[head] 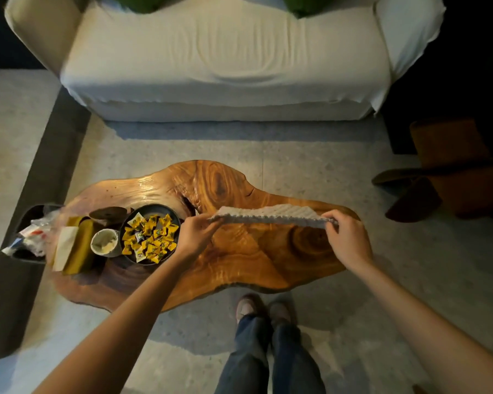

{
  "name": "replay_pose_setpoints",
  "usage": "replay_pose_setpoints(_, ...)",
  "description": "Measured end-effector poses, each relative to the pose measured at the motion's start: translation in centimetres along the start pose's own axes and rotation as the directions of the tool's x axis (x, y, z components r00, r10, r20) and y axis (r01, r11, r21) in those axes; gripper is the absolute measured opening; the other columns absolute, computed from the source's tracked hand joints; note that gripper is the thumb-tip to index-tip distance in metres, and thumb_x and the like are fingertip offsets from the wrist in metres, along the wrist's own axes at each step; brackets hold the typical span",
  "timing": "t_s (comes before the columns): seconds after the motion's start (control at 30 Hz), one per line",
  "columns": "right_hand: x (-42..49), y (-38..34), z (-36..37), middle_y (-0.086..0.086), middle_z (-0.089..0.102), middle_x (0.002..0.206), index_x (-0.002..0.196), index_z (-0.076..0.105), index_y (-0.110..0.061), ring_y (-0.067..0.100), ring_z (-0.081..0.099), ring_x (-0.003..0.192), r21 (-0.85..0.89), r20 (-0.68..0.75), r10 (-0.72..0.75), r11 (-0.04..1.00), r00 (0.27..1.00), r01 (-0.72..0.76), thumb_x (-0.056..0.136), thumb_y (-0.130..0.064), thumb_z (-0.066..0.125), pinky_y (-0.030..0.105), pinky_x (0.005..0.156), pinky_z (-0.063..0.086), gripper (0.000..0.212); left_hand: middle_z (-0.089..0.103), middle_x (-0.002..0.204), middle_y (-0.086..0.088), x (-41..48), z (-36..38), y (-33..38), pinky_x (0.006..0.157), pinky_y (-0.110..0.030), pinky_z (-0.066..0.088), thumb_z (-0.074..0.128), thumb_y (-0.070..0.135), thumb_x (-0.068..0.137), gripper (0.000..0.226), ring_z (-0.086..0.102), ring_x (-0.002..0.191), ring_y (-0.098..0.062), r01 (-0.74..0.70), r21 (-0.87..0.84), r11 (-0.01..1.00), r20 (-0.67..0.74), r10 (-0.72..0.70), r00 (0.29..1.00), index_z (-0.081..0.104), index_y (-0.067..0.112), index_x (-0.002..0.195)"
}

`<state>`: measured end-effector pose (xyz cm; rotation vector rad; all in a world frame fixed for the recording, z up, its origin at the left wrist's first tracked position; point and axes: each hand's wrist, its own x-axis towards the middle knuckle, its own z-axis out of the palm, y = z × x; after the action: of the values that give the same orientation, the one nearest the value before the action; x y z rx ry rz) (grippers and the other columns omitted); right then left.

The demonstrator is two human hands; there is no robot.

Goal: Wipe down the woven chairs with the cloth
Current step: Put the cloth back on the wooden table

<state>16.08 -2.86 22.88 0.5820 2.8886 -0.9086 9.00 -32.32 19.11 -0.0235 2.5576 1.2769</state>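
Note:
A pale grey textured cloth [271,214] is stretched out flat above the wooden slab table [239,251]. My left hand [195,236] pinches its left end and my right hand [346,237] pinches its right end, both held a little above the tabletop. No woven chair shows plainly; a dark brown seat [444,169] stands in shadow at the right edge, its surface too dark to make out.
A dark bowl of yellow wrapped sweets [150,234], a small cup [105,242], a yellow box [77,245] and a basket of packets [30,234] crowd the table's left end. A white sofa [222,61] stands behind. My feet [264,308] are at the table's near edge.

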Motion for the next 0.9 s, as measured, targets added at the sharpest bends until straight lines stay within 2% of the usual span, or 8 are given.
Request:
replay_pose_setpoints(0.1,0.7,1.8,2.4,0.008,0.067,0.108,0.110,0.065,-0.008,0.021,0.062,0.100,-0.003,0.101,0.049,0.999,0.994,-0.049,0.095,-0.010,0.053,0.029,0.079,0.050,0.019,0.072,0.100,-0.004,0.6,1.6,-2.3,0.055,-0.006,0.042,0.066,0.024,0.087,0.024,0.065,0.078,-0.004,0.032,0.042,0.999,0.040,-0.034,0.999,0.072,0.012,0.106)
replay_pose_setpoints(0.23,1.0,4.9,6.9,0.005,0.068,0.103,0.108,0.065,-0.012,0.020,0.063,0.091,-0.061,0.243,0.105,0.994,0.964,-0.093,0.096,-0.013,0.052,0.026,0.068,0.047,0.018,0.074,0.090,-0.004,0.8,4.1,-6.2,0.052,-0.004,0.038,0.067,0.023,0.087,0.019,0.055,0.060,0.016,0.066,0.086,0.994,0.074,-0.072,0.995,0.074,0.013,0.102)
replay_pose_setpoints(0.33,0.8,7.1,10.1,0.004,0.068,0.102,0.108,0.065,-0.012,0.020,0.063,0.091,-0.113,0.323,0.149,0.987,0.935,-0.118,0.095,-0.012,0.053,0.026,0.067,0.047,0.018,0.074,0.086,-0.004,0.3,6.3,-9.1,0.052,-0.007,0.039,0.067,0.024,0.086,0.019,0.057,0.059,0.007,0.129,0.138,0.982,0.083,-0.142,0.986,0.075,0.011,0.099)
replay_pose_setpoints(0.43,1.5,8.7,12.8,0.006,0.068,0.101,0.105,0.065,-0.011,0.020,0.063,0.091,-0.133,0.370,0.177,0.982,0.912,-0.137,0.094,-0.011,0.053,0.026,0.067,0.046,0.016,0.073,0.091,-0.005,0.3,8.8,-11.7,0.066,-0.026,0.050,0.066,0.025,0.087,0.021,0.063,0.073,-0.008,0.233,0.132,0.963,0.090,-0.246,0.965,0.074,0.009,0.100)
replay_pose_setpoints(0.57,4.1,10.4,16.4,0.005,0.067,0.102,0.106,0.064,-0.018,0.023,0.063,0.094,-0.196,0.370,0.215,0.969,0.904,-0.150,0.096,-0.019,0.051,0.036,0.070,0.054,0.017,0.070,0.084,0.004,2.2,11.8,-14.6,0.061,-0.025,0.050,0.069,0.026,0.085,0.021,0.060,0.069,-0.003,0.367,0.043,0.929,-0.017,-0.366,0.930,0.075,0.010,0.098)
replay_pose_setpoints(0.67,6.1,11.6,19.0,0.003,0.066,0.104,0.109,0.063,-0.021,0.022,0.062,0.095,-0.215,0.330,0.252,0.958,0.910,-0.187,0.097,-0.023,0.050,0.034,0.068,0.053,0.018,0.069,0.076,0.001,4.6,13.8,-16.3,0.060,-0.035,0.052,0.068,0.030,0.085,0.021,0.064,0.069,-0.017,0.403,0.029,0.915,-0.026,-0.402,0.915,0.074,0.011,0.091)
replay_pose_setpoints(0.73,7.4,12.5,20.7,0.003,0.066,0.106,0.108,0.064,-0.020,0.023,0.061,0.096,-0.177,0.283,0.272,0.957,0.920,-0.229,0.096,-0.023,0.051,0.033,0.068,0.051,0.018,0.065,0.072,0.008,6.1,15.2,-17.5,0.052,-0.025,0.047,0.067,0.033,0.085,0.023,0.061,0.066,-0.008,0.422,0.032,0.906,-0.066,-0.420,0.905,0.073,0.012,0.091)
replay_pose_setpoints(0.9,8.8,14.6,23.6,0.009,0.057,0.120,0.110,0.063,-0.014,0.026,0.047,0.116,-0.047,0.206,0.295,0.955,0.933,-0.292,0.094,-0.018,0.055,0.035,0.087,0.044,0.018,0.067,0.106,-0.001,8.4,17.2,-19.5,0.064,-0.014,0.041,0.065,0.029,0.088,0.029,0.056,0.086,-0.007,0.474,0.006,0.881,-0.163,-0.466,0.869,0.067,0.013,0.112)
